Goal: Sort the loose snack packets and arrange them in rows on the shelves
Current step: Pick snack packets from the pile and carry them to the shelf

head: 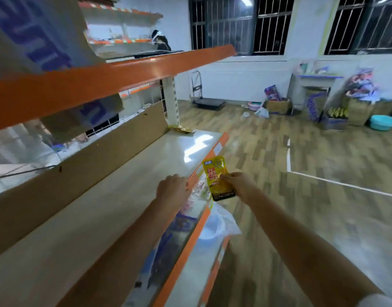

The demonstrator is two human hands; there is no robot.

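A: The shelf (115, 196) is lying almost bare. Where is the packet going?

B: I'd say to the far end, beside the gold packets (182, 129), to start a row there.

A: And the hands?

B: The right hand (237, 182) is pinching the yellow packet (219, 180) by its edge, out past the shelf's orange lip. The left hand (172, 188) is resting curled at the lip; whether it is gripping anything, I cannot tell.

A: Advice?

B: Be setting it down flat, squared to the lip.

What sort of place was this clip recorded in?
Probably a small shop or stockroom being set up: orange-edged retail shelves, cardboard boxes of goods along the wall, and a flat trolley. The right hand holds a yellow snack packet.
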